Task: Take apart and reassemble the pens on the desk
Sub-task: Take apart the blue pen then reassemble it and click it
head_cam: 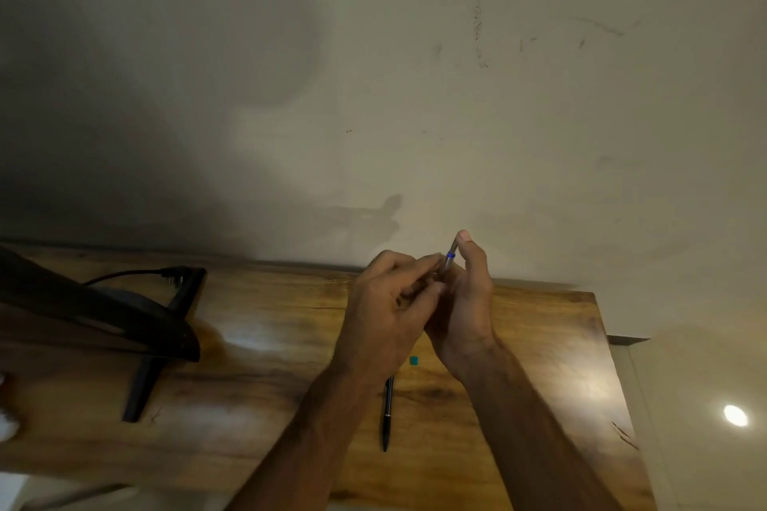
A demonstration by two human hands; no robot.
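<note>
Both hands are raised together above the far part of the wooden desk (265,344). My right hand (465,303) holds a thin clear pen with a blue band (450,256), its upper end sticking up by the thumb. My left hand (390,311) pinches the lower part of the same pen with its fingertips; that part is hidden by the fingers. A black pen (387,413) lies on the desk below my wrists, pointing toward me. A small teal piece (414,361) rests on the desk just beyond it.
A dark monitor (83,311) on a black stand (143,386) with a cable (124,274) fills the desk's left side. A pale wall rises directly behind the desk. The desk's right edge (614,365) drops to a light floor with a bright reflection (735,415).
</note>
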